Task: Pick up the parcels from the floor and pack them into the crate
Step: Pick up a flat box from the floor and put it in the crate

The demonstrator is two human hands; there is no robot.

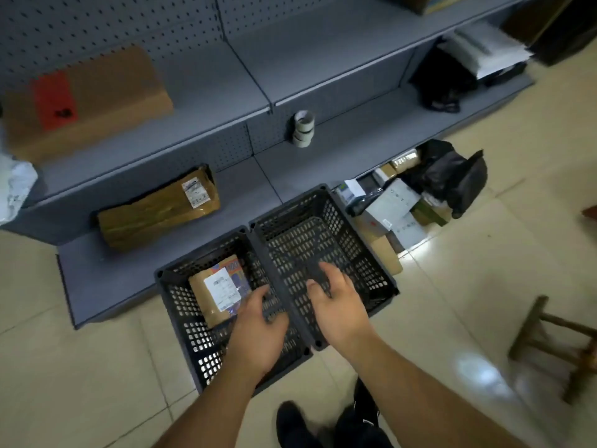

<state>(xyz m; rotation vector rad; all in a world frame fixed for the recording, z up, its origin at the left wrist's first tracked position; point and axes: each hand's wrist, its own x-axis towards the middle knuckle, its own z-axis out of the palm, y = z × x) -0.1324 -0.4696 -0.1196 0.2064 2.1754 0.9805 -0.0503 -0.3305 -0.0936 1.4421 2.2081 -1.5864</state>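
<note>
Now both hands reach empty over two dark crates on the floor: the left hand [258,331] spread above the left crate [181,321], which holds one parcel [219,291], the right hand [339,305] loosely open inside the right crate [326,227]. More parcels [400,202] lie just right of it.

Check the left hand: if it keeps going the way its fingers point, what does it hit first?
Likely the parcel in the left crate. The left hand points up-left over that crate, its fingertips close to the parcel's near corner. Height above it is unclear.
</note>
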